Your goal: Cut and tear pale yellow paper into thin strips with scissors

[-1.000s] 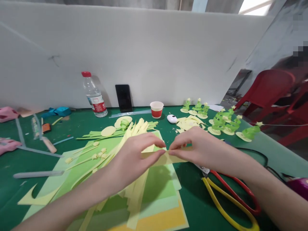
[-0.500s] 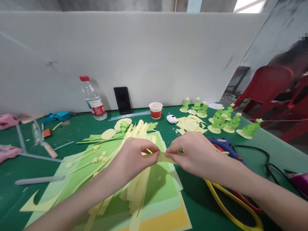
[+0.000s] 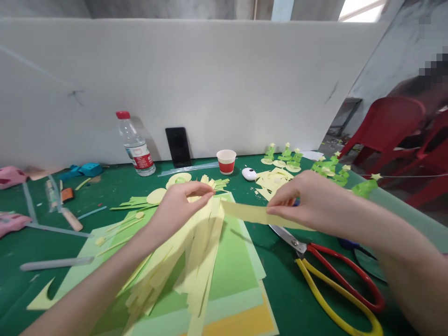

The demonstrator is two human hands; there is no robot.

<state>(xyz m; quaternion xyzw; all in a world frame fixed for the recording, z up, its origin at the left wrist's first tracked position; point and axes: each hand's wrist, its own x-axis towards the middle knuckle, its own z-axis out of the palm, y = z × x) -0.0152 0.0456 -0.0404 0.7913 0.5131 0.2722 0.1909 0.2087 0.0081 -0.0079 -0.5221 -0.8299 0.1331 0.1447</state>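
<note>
A long pale yellow paper strip (image 3: 247, 212) is pinched between the thumb and fingers of my right hand (image 3: 297, 200), its tail passing under that hand. My left hand (image 3: 182, 203) has its thumb and fingertips pressed together just off the strip's left end; whether anything is between them is too small to tell. Below both hands, a bundle of pale yellow paper strips (image 3: 201, 261) lies across green paper sheets (image 3: 241, 266). Scissors with one red and one yellow handle (image 3: 301, 249) lie beneath my right hand, their blades partly open.
Behind stand a water bottle (image 3: 140, 151), a black phone (image 3: 178, 147) and a paper cup (image 3: 227, 162). Several small green paper trees (image 3: 294, 159) and a pile of yellow scraps (image 3: 273, 182) are at the right. Pink glue guns (image 3: 14, 223) lie far left.
My hands have moved up and apart, the left one leftward and the right one rightward. The strip now stretches out in my right hand, and the scissors are uncovered.
</note>
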